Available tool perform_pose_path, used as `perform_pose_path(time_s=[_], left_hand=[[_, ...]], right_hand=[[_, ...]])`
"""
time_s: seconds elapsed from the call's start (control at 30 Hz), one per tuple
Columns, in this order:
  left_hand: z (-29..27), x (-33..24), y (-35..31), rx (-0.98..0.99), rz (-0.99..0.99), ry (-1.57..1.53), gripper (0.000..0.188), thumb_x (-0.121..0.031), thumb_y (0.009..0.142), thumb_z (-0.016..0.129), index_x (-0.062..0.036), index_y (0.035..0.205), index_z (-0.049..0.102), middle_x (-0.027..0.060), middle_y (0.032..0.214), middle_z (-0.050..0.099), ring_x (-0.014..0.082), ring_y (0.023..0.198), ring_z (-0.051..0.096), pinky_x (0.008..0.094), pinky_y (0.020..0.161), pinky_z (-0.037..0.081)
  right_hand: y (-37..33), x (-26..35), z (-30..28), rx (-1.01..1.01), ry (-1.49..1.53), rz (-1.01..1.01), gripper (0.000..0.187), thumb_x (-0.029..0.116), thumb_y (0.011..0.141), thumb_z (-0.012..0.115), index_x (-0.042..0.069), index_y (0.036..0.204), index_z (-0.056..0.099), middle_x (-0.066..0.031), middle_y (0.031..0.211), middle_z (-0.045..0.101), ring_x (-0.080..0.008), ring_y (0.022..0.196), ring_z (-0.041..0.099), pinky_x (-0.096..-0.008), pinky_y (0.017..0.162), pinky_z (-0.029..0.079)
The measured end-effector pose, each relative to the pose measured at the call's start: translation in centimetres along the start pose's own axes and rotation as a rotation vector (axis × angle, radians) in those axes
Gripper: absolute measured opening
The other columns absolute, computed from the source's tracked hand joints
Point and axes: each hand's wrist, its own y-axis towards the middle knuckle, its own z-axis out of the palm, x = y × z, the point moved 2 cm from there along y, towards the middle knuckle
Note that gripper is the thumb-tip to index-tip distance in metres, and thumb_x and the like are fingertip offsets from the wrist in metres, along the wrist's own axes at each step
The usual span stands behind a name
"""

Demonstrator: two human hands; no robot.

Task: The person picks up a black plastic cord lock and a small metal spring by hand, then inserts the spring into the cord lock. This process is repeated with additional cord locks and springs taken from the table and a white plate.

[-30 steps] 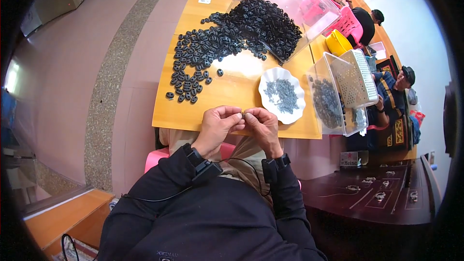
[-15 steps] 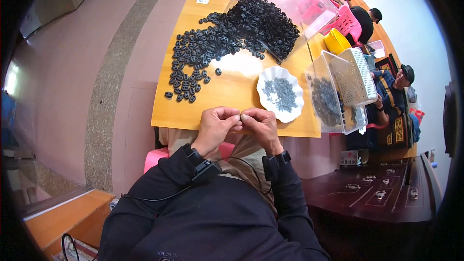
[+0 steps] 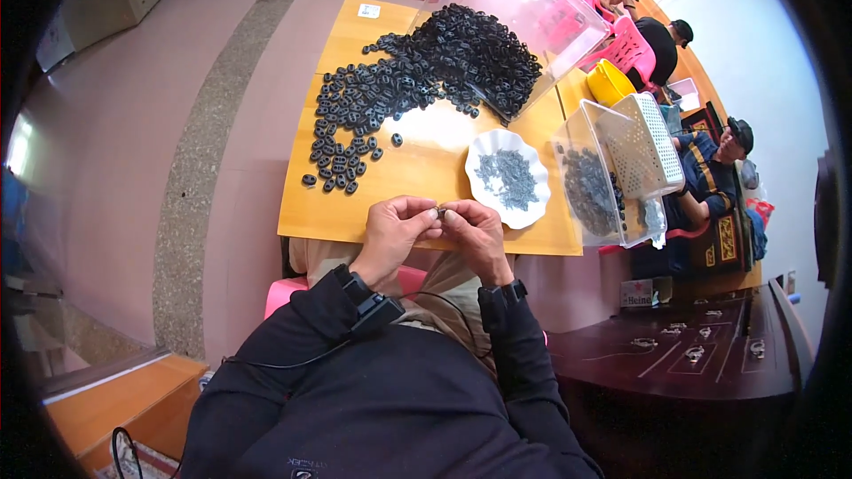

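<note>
Pinching a small dark piece (image 3: 441, 212) between their tips, the fingers of the left hand (image 3: 393, 229) and right hand (image 3: 477, 236) meet above the counter (image 3: 410, 173) near its front edge. Close by sits a scalloped white dish (image 3: 524, 218) of grey bits (image 3: 506, 179); farther out, black two-holed pieces (image 3: 342, 111) spread from a clear bin (image 3: 568, 13).

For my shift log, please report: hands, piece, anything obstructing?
Left hand, right hand: pinching small piece together. Piece mostly hidden. White dish near right hand.

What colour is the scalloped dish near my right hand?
The scalloped dish is white, showing best in the head view.
</note>
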Motion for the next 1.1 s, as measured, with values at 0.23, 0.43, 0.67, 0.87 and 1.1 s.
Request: perform_pose_path(time_s=[0.23, 0.43, 0.67, 0.87, 1.1], left_hand=[[0.1, -0.3, -0.1, -0.010, -0.010, 0.000, 0.014, -0.002, 0.089, 0.061, 0.0054, 0.101, 0.061, 0.0096, 0.089, 0.066, 0.0123, 0.075, 0.065, 0.0232, 0.071, 0.056], [0.2, -0.3, -0.2, -0.008, -0.002, 0.007, 0.014, -0.002, 0.088, 0.061, 0.0050, 0.101, 0.061, 0.0094, 0.088, 0.066, 0.0124, 0.073, 0.065, 0.0229, 0.070, 0.056], [-0.1, 0.0, -0.1, -0.033, 0.006, -0.003, 0.014, -0.002, 0.088, 0.062, 0.0051, 0.099, 0.061, 0.0093, 0.086, 0.067, 0.0125, 0.072, 0.065, 0.0238, 0.069, 0.056], [0.0, -0.3, -0.3, -0.029, 0.012, 0.023, 0.013, -0.002, 0.088, 0.062, 0.0053, 0.098, 0.061, 0.0100, 0.085, 0.067, 0.0129, 0.071, 0.066, 0.0242, 0.068, 0.057], [-0.3, -0.6, -0.3, -0.082, 0.066, -0.081, 0.012, -0.002, 0.089, 0.060, 0.0039, 0.099, 0.060, 0.0082, 0.087, 0.065, 0.0130, 0.074, 0.065, 0.0235, 0.070, 0.056]], right_hand=[[0.0, 0.2, 0.0, -0.010, -0.028, 0.001, 0.017, 0.010, 0.090, 0.063, -0.003, 0.101, 0.064, -0.0055, 0.088, 0.068, -0.0086, 0.075, 0.062, -0.0213, 0.069, 0.052], [0.0, 0.3, 0.2, -0.006, -0.062, -0.039, 0.015, 0.009, 0.090, 0.063, -0.002, 0.099, 0.064, -0.0042, 0.088, 0.067, -0.0083, 0.075, 0.061, -0.0214, 0.070, 0.052], [0.1, 0.2, 0.3, -0.020, -0.068, -0.026, 0.013, 0.009, 0.090, 0.064, -0.002, 0.096, 0.066, -0.0034, 0.085, 0.067, -0.0077, 0.074, 0.060, -0.0212, 0.070, 0.052], [0.4, 0.5, 0.3, 0.007, -0.178, -0.040, 0.012, 0.009, 0.089, 0.065, -0.002, 0.092, 0.067, -0.0021, 0.081, 0.066, -0.0061, 0.072, 0.058, -0.0196, 0.066, 0.049], [1.5, 2.1, 2.0, 0.037, -0.100, 0.039, 0.012, 0.009, 0.090, 0.062, -0.002, 0.092, 0.066, -0.0034, 0.082, 0.066, -0.0080, 0.072, 0.060, -0.0217, 0.066, 0.052]])
